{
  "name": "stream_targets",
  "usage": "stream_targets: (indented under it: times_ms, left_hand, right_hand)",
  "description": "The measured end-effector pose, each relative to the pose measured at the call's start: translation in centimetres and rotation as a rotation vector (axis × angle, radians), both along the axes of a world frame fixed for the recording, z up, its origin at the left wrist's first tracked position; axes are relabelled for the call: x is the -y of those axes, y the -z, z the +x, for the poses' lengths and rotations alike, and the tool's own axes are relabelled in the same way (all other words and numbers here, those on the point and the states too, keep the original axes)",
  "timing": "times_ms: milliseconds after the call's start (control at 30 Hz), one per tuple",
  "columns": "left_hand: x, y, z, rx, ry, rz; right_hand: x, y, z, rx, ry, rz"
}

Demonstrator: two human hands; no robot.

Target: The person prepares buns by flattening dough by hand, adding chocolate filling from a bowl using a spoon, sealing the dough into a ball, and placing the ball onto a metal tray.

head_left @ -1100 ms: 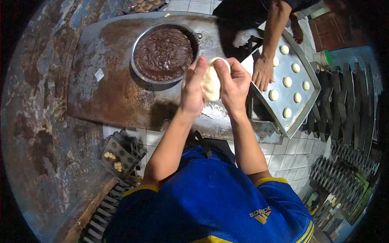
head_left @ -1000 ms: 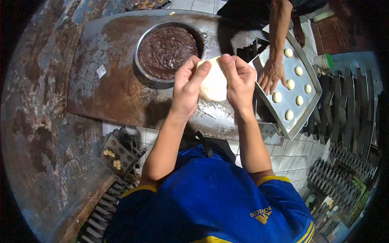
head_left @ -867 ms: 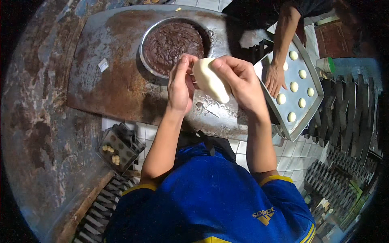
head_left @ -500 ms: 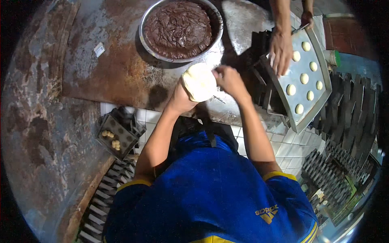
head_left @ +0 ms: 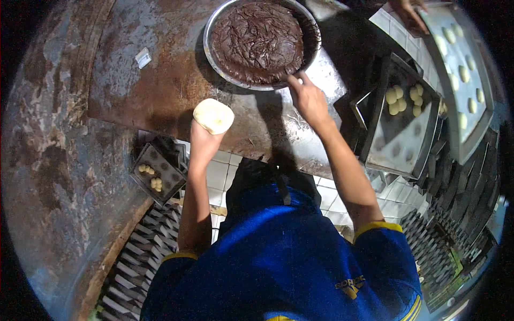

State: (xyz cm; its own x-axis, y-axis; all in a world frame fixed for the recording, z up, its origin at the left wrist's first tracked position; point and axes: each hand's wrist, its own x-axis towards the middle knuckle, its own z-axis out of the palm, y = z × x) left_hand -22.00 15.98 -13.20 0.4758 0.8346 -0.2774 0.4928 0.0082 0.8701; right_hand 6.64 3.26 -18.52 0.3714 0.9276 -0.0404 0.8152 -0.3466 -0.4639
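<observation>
A flattened round of pale dough (head_left: 214, 116) lies on my left hand (head_left: 203, 144), which is curled beneath it above the table's near edge. My right hand (head_left: 309, 100) is closed at the near right rim of a metal bowl (head_left: 214, 63). Its fingertips reach the edge of the dark brown, chocolate-like paste (head_left: 257, 43) that fills the bowl. Whatever those fingers pinch is too small and dark to make out.
On the right, another person's hand (head_left: 409, 15) grips a tilted tray (head_left: 455, 107) of several dough balls. Below it sits a second tray (head_left: 393, 142) with clustered dough balls. A small dark tray (head_left: 160, 174) stands at left. A white packet (head_left: 143, 58) lies on the worn table (head_left: 155, 91).
My left hand has moved left with the dough. My right hand has left the dough for the bowl's rim. The other person's tray has shifted right and up, uncovering the one below.
</observation>
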Motion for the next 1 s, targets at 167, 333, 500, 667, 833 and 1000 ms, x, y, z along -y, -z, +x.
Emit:
stream_targets:
  times_ms: [167, 333, 500, 667, 833, 1000]
  left_hand:
    - [-1.0, 0.2, 0.2, 0.049, -0.009, -0.1]
    - [-1.1, -0.1, 0.4, 0.133, -0.103, -0.1]
    - [-1.6, -1.4, 1.6, 0.085, -0.055, -0.129]
    - [-1.8, 0.7, 1.8, 0.057, 0.017, -0.077]
    - [-1.2, -1.0, 3.6, 0.048, 0.078, -0.02]
    - [-0.6, -1.1, 5.2, 0.208, 0.141, 0.084]
  right_hand:
    - [-3.8, 2.0, 2.9, 0.261, -0.187, -0.181]
    - [-4.9, 2.3, 3.6, 0.259, -0.319, -0.2]
    - [-6.2, 4.6, 7.2, 0.211, -0.414, -0.377]
    - [-6.5, 2.1, 10.1, -0.616, -0.402, -0.302]
    - [-4.1, -9.1, 1.4, -0.69, -0.418, 0.031]
    - [-0.4, -10.9, -5.4, -0.391, -0.198, 0.241]
